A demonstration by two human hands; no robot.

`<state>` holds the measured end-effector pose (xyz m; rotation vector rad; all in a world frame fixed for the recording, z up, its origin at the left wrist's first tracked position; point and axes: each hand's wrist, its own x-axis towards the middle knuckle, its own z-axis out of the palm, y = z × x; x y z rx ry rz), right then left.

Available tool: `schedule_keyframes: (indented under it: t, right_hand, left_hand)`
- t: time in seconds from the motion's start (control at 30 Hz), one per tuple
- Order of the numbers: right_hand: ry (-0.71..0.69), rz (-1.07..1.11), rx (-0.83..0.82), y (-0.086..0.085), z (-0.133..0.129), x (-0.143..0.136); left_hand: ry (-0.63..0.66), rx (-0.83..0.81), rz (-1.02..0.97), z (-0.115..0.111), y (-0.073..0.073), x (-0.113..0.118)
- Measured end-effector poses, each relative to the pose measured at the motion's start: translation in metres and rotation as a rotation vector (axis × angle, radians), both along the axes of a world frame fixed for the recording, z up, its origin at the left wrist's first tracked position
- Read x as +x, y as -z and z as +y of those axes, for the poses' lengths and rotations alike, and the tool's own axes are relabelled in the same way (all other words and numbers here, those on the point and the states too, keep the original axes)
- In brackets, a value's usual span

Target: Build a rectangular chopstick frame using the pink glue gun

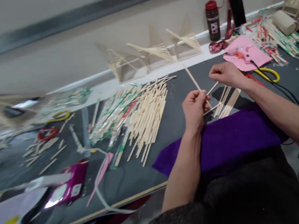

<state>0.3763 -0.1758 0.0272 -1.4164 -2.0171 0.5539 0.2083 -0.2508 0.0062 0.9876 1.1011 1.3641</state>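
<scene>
My left hand [194, 111] is closed, pinching a wooden chopstick [193, 78] that slants up and away. A second, shorter-looking stick [213, 87] juts from the same fingers toward my right hand [228, 75]. That hand hovers just above its end with fingers pressed together; what they hold, if anything, is too small to make out. Beneath my hands, several chopsticks [229, 104] lie fanned side by side, with another stick crossing near my left fingertips. Whether that one touches the held sticks is unclear. A purple cloth [235, 134] lies along the table edge under my forearms.
Left of my hands spreads a pile of loose chopsticks [150, 117], beside wrapped ones [110, 114]. A glue gun [242, 53] rests on pink paper [261, 57], near scissors [271, 73]. Twisted stick models [154, 52] and a bottle [213, 22] stand by the wall.
</scene>
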Motion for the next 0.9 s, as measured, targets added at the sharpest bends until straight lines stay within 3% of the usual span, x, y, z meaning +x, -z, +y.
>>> schedule_keyframes:
  t: [0.1, 0.2, 0.33, 0.53, 0.63, 0.8, 0.9]
  right_hand:
    - [-0.211, -0.436, 0.074, 0.017, -0.004, -0.019]
    - [-0.282, -0.691, 0.073, 0.031, -0.01, -0.025]
    - [-0.301, -0.767, 0.076, 0.033, -0.017, -0.02]
    - [-0.348, -0.774, -0.029, 0.018, -0.032, -0.014]
    - [-0.372, -0.614, -0.078, 0.008, -0.033, -0.009]
    - [-0.178, 0.172, -0.122, -0.003, -0.018, -0.018]
    - [-0.184, 0.26, -0.17, 0.003, -0.008, -0.042]
  left_hand:
    - [0.081, -0.005, -0.032, -0.003, 0.007, 0.002]
    - [0.158, -0.033, -0.087, -0.004, 0.008, -0.001]
    - [0.193, -0.08, -0.201, 0.001, 0.004, -0.01]
    - [0.199, -0.157, -0.243, 0.006, -0.003, -0.015]
    - [0.168, -0.158, -0.218, 0.005, -0.004, -0.014]
    - [0.085, -0.115, -0.171, 0.009, -0.003, -0.014]
    - [-0.033, -0.088, -0.198, 0.01, -0.005, -0.016]
